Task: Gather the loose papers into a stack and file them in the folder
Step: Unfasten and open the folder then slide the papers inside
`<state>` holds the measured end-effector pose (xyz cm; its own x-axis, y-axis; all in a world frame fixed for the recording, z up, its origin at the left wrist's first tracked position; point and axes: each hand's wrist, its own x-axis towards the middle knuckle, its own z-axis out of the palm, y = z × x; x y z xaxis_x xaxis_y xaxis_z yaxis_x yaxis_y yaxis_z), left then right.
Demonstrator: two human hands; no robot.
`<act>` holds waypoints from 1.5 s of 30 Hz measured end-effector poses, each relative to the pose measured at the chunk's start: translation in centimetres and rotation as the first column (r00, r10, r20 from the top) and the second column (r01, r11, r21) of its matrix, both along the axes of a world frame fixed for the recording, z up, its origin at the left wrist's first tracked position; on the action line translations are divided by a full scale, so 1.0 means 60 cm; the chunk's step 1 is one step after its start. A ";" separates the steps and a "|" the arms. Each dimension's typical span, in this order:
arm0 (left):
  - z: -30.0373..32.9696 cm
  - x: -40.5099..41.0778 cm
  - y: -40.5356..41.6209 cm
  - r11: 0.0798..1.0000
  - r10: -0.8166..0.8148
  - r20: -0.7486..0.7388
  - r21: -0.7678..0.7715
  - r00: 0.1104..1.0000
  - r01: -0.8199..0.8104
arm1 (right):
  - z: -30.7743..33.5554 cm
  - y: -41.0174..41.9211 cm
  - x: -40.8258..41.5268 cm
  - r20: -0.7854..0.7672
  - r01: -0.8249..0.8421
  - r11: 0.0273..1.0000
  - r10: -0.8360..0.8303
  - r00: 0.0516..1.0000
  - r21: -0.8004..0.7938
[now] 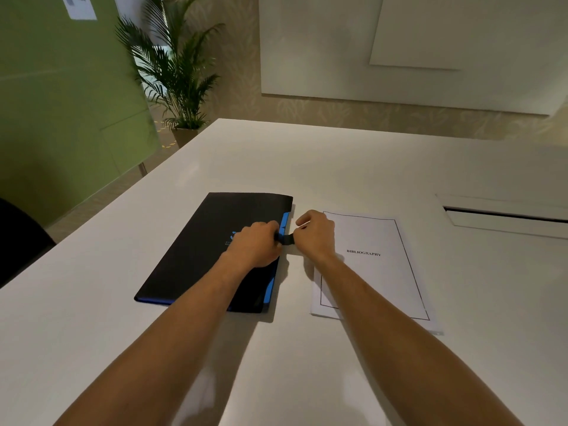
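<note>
A closed black folder with blue edges lies flat on the white table, left of centre. A small black closure tab sticks out from its right edge. My left hand rests on the folder's right side, its fingers pinching the tab's base. My right hand grips the tab's outer end, fingers curled. Just right of the folder lies a neat stack of white papers; the top sheet has a black border and reads "BIBLIOGRAPHY". My right forearm crosses the stack's left part.
A recessed cable slot is set into the table at the right. A potted palm and a green partition stand beyond the table's far left corner. A dark chair back shows at the left edge.
</note>
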<state>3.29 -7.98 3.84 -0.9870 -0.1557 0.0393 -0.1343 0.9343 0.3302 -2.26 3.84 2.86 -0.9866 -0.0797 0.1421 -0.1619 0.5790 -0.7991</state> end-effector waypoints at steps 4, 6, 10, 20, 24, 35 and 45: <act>0.037 -0.018 0.032 0.972 0.010 -0.003 -0.236 1.000 -0.010 | 0.009 0.022 -0.007 0.010 0.021 0.994 -0.020 1.000 -0.104; 0.054 -0.026 0.040 0.958 0.012 -0.038 -0.284 0.999 -0.023 | 0.014 0.036 -0.012 0.009 0.024 0.991 -0.023 1.000 -0.133; 0.089 -0.043 0.037 0.953 0.144 -0.084 -0.257 0.986 -0.161 | 0.022 0.053 -0.019 0.019 0.025 0.984 -0.022 1.000 -0.179; 0.089 -0.047 0.035 0.912 0.271 -0.078 -0.299 0.959 -0.282 | 0.048 0.063 -0.037 -0.035 -0.016 0.982 0.009 0.999 -0.187; 0.103 -0.043 0.034 0.947 0.247 -0.031 -0.204 0.969 -0.248 | 0.045 0.067 -0.043 -0.032 -0.023 0.979 0.017 0.999 -0.200; 0.093 -0.039 0.033 0.976 0.217 -0.036 0.043 0.975 -0.215 | 0.038 0.094 -0.036 0.038 -0.179 0.971 0.187 0.982 -0.158; 0.036 -0.052 0.083 0.980 0.122 0.122 -0.170 0.985 -0.101 | 0.030 0.253 -0.042 -0.029 0.170 0.938 -0.169 0.985 0.302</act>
